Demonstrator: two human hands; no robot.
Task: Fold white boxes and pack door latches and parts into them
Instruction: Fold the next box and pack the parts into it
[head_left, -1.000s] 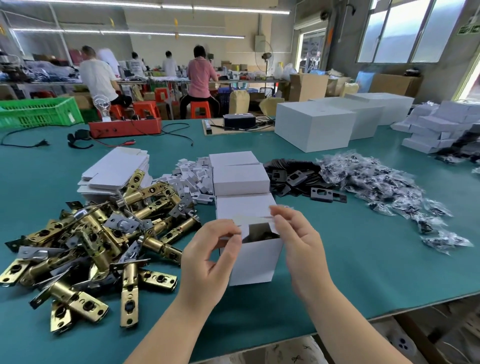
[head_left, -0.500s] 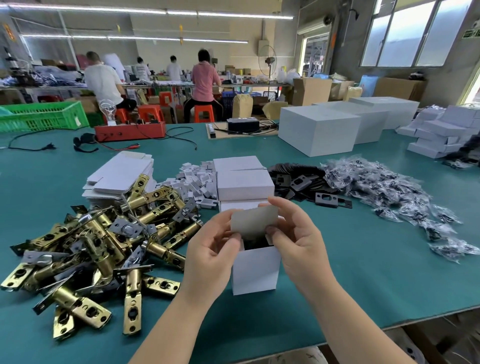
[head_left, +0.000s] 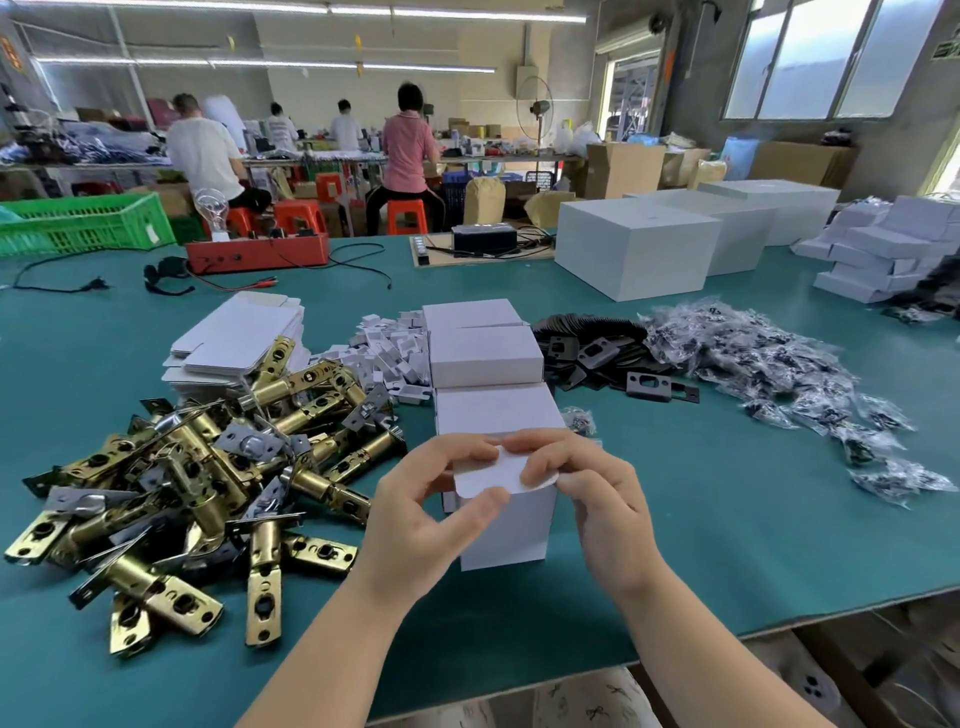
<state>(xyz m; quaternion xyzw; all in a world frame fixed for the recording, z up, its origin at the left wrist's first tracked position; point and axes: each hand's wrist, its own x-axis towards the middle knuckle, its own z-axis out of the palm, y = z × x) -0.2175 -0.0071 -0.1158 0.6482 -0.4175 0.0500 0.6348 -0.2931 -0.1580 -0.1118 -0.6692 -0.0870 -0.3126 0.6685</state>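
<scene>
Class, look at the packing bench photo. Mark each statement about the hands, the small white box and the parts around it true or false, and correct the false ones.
1. Both hands hold the flap of the small white box. True: left hand and right hand pinch the flap.
2. The brass latches lie right of the box. False: they lie left of it.
3. The table is green. True.
4. The black plates are stacked inside the green crate. False: they lie on the table.
</scene>
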